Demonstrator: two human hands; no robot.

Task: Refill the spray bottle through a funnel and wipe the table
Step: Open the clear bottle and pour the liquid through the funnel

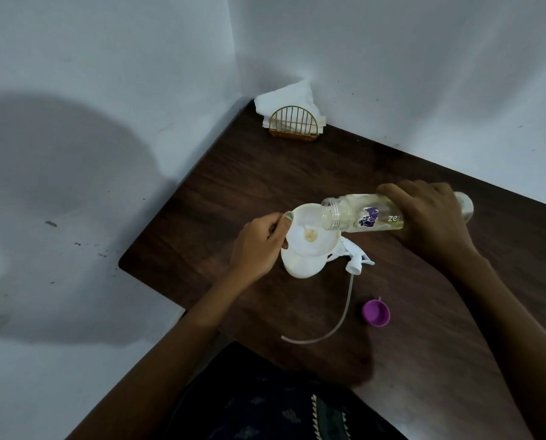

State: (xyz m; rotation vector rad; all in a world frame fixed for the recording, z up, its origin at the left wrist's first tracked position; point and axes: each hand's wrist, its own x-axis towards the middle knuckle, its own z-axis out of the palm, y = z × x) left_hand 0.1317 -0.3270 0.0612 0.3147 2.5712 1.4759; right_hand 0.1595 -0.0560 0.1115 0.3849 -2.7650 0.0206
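Pour in progress. Right hand (424, 217) fingers wrapped round the refill bottle (370, 215), tipped near horizontal, mouth over the funnel (303, 233). Left hand (259, 246) fingers pinch the funnel rim, steadying it on the white spray bottle (300, 265), which stands on the counter (424, 328). Funnel is light plastic, likely tips easily (keep the rim hold). Refill bottle looks smooth, probably slippery if wet; grip mid-body. Trigger head (354, 260) and purple cap (375, 312) lie beside. Napkins (284, 103) in the corner.
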